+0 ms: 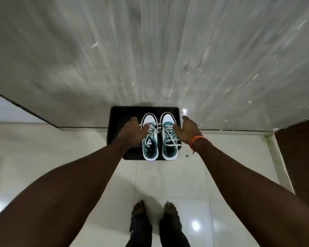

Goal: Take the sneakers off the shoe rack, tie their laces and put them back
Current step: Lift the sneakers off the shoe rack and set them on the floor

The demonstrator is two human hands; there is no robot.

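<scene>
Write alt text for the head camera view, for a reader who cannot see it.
Seen from above, a person's left hand and right hand reach down to a pair of teal and white sneakers with loose white laces, sitting side by side on a low black shoe rack against a marble wall. Bare feet stand on glossy white tiles.

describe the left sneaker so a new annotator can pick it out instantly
Find the black shoe rack on the pale tiled floor against the wall. Two teal-and-white sneakers sit side by side on it, toes to the wall. The left sneaker is the one the left hand touches.
</scene>
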